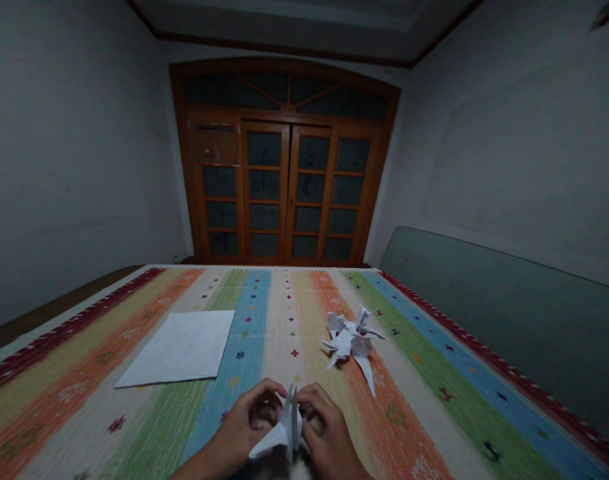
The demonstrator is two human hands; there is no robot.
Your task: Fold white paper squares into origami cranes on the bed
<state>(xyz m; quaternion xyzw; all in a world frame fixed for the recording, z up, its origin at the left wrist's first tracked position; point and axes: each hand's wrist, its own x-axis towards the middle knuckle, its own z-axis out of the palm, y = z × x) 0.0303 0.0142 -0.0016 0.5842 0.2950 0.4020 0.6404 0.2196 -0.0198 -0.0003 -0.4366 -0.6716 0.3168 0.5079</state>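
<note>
My left hand (244, 427) and my right hand (327, 433) meet at the bottom middle of the head view, both pinched on a folded white paper figure (284, 430) held just above the striped cloth. Its pointed flaps stick up between my fingers. Finished white paper figures (352, 340) lie in a small cluster on the orange stripe, beyond my right hand. A flat white paper sheet (182, 347) rests on the cloth, ahead of my left hand.
A multicoloured striped cloth (434, 400) covers the surface. A grey-green cushion edge (509, 313) runs along the right side. A wooden glazed door (284, 193) stands at the far wall, with plain walls on both sides.
</note>
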